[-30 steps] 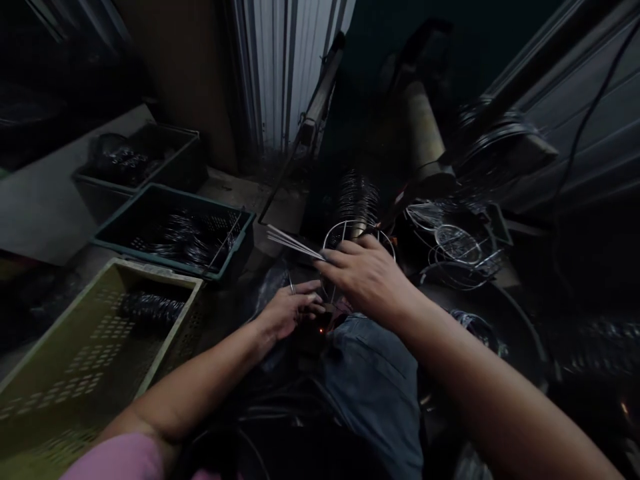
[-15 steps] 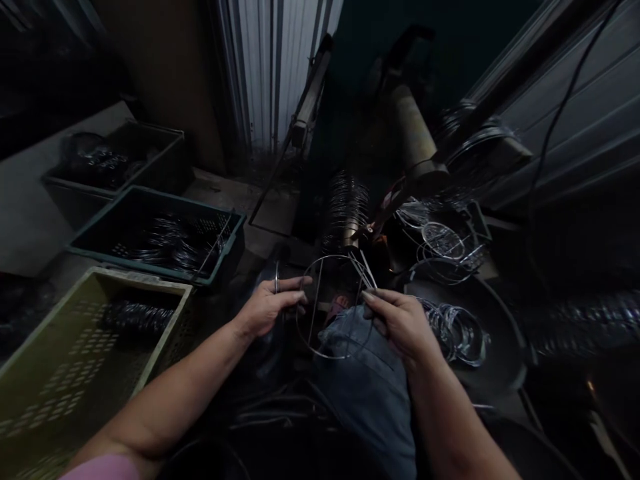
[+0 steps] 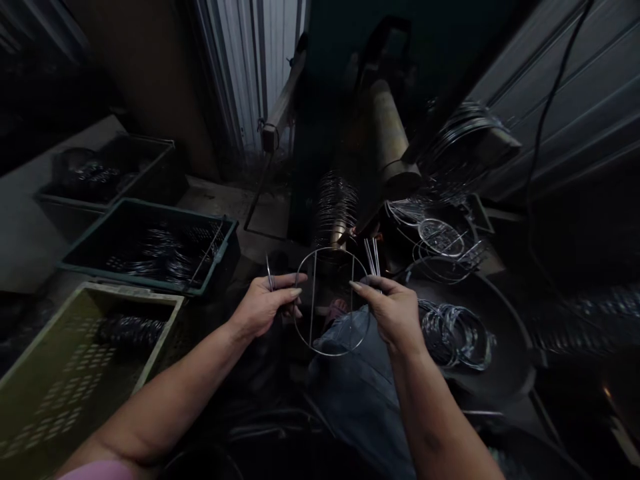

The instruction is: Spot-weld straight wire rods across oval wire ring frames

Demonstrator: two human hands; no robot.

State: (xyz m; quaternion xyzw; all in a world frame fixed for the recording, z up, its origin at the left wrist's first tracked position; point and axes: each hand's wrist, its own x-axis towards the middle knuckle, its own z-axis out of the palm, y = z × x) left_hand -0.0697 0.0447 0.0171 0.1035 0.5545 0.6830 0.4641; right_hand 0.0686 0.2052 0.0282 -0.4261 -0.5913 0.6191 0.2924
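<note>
My left hand (image 3: 263, 308) and right hand (image 3: 393, 313) hold a round silver wire ring (image 3: 313, 300), crossed by two straight upright bars, between them above my blue denim lap (image 3: 350, 393). My left grip is narrow, with the thumb and fingers pinched on a short, thin silver wire (image 3: 270, 275) that sticks up, and the fingertips reach the ring's left edge. My right grip is closed on a small bundle of thin, straight silver rods (image 3: 373, 257) standing up by the ring's right side (from up here I can't tell whether those fingers also press the ring). Just ahead, a dense stack of silver wire hoops (image 3: 334, 210) stands beside a dull brass-coloured cylinder (image 3: 390, 133). To my right, a loose pile of wire rings (image 3: 453, 337) lies in a wide, round black pan (image 3: 520, 373), and on my left sits a teal perforated plastic crate (image 3: 175, 208) of dark wire coils.
</note>
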